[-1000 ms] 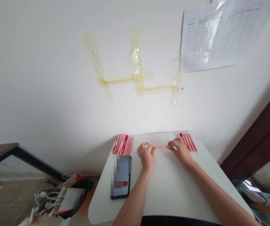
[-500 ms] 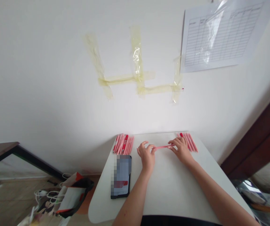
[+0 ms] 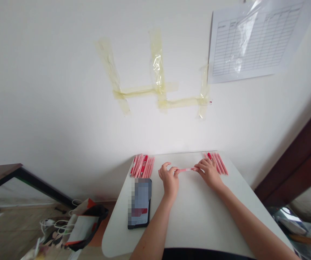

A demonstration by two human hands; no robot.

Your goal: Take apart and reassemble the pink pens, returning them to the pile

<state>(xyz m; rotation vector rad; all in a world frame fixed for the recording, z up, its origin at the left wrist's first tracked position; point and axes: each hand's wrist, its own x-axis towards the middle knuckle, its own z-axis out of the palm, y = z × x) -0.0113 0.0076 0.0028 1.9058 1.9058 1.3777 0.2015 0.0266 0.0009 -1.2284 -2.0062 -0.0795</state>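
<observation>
At the far edge of the small white bench [image 3: 198, 216], close to the wall, the person holds a single pink pen [image 3: 186, 169] level between both hands, just above the surface. The left hand [image 3: 169, 179] pinches the pen's left end between thumb and curled fingers, and the right hand [image 3: 208, 171] closes its fingertips on the other end. The pen is slim and pale pink along its whole visible length. Any print on the barrel is too small to read. A printed sheet [image 3: 253, 39] hangs on the wall up to the right under a wrinkled clear cover. It shows a ruled table with a header row, but the lettering cannot be made out. Yellowed strips of tape [image 3: 158, 72] cross the wall beside it. A left pile of pens [image 3: 142, 166], pink with some red parts, lies by the bench's far left corner. A right pile of pens [image 3: 219, 163] lies just behind the right hand. A dark phone [image 3: 139, 203] lies flat near the left pile, its screen blurred.
</observation>
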